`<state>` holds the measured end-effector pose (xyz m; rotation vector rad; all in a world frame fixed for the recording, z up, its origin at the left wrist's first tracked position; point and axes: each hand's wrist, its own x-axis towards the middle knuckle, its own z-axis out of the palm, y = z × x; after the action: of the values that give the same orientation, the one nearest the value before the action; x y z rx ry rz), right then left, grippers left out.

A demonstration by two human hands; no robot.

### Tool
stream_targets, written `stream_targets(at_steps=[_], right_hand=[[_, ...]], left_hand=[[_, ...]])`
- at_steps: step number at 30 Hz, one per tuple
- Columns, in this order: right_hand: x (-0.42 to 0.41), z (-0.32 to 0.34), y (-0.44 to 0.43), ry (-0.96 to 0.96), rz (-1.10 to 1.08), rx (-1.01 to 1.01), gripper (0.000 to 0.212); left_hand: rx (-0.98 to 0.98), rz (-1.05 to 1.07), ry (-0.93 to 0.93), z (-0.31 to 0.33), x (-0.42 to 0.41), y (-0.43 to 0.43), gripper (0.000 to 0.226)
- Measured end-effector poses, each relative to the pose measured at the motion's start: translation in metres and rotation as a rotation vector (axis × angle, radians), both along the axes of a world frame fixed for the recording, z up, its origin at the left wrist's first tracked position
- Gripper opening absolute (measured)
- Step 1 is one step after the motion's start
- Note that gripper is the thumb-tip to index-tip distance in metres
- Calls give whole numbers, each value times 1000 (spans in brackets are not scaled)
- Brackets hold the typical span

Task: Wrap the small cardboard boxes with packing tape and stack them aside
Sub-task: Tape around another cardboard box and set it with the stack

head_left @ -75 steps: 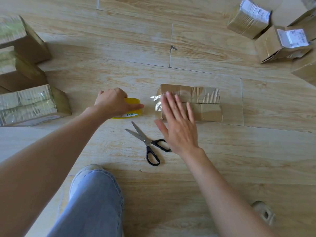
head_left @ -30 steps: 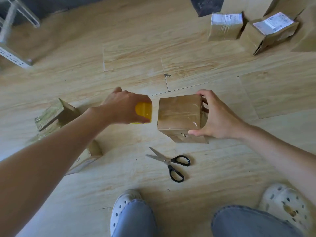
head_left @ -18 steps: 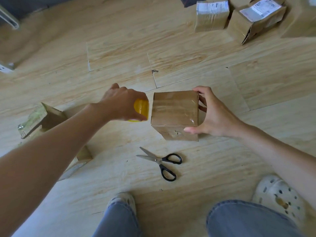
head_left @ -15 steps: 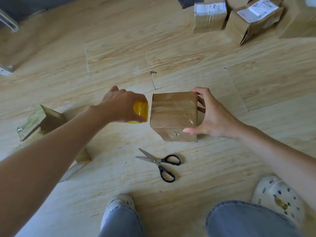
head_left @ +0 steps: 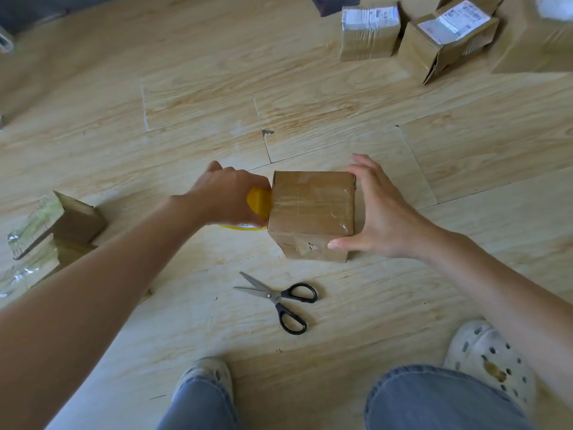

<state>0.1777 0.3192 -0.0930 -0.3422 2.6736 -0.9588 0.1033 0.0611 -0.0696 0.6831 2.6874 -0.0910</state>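
A small brown cardboard box point(head_left: 311, 207) stands on the wooden floor in the middle, with clear tape shining across its top. My right hand point(head_left: 376, 212) grips the box from its right side, thumb on the near face and fingers over the far edge. My left hand point(head_left: 228, 198) holds a yellow roll of packing tape point(head_left: 259, 203) pressed against the box's left side. Taped boxes point(head_left: 52, 226) lie stacked at the left edge.
Black-handled scissors point(head_left: 279, 297) lie open on the floor just in front of the box. Several labelled cardboard boxes point(head_left: 369, 32) sit at the far right. My knees in jeans and white clogs point(head_left: 490, 355) fill the bottom of the view.
The box was lying flat under my right palm; now it stands upright, held by my right hand. My left hand has lifted the tape roll from the floor to the box's left side.
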Motion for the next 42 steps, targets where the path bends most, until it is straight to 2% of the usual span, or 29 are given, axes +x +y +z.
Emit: stream_targets(at_steps=[3, 6, 9, 11, 13, 16, 19, 21, 26, 28, 32, 35, 39, 42], right_hand=[[-7, 18, -27, 153, 174, 294, 140], [-25, 27, -62, 139, 307, 457, 141], [-38, 30, -86, 79, 333, 498, 122], [-39, 29, -89, 81, 345, 509, 102], [-41, 27, -85, 73, 356, 518, 93], [-41, 26, -81, 48, 351, 504, 100], [-39, 29, -83, -7, 370, 561, 125], [-38, 31, -86, -40, 374, 596, 133], [-42, 34, -95, -34, 341, 662, 115], [-40, 34, -95, -38, 321, 632, 115], [-40, 33, -84, -70, 230, 470, 135], [-39, 31, -81, -30, 185, 394, 129], [-40, 27, -85, 45, 93, 220, 122], [-35, 21, -91, 89, 43, 105, 121]], left_hand=[[41, 17, -17, -2, 1, -1, 50], [63, 6, -34, -2, 1, 0, 58], [183, 77, -97, -4, 3, -7, 73], [266, 142, -139, -3, 5, -16, 74], [310, 189, -169, -4, 7, -28, 69], [436, 284, -229, -11, 11, -50, 54], [620, 383, -289, -24, 16, -62, 52], [751, 453, -330, -33, 22, -64, 50], [920, 581, -414, -59, 32, -66, 49], [1022, 702, -397, -67, 42, -63, 44], [1198, 847, -338, -72, 51, -52, 41], [1279, 882, -305, -68, 50, -51, 42], [1339, 934, -294, -64, 49, -47, 17], [1407, 1029, -285, -59, 47, -37, 9]])
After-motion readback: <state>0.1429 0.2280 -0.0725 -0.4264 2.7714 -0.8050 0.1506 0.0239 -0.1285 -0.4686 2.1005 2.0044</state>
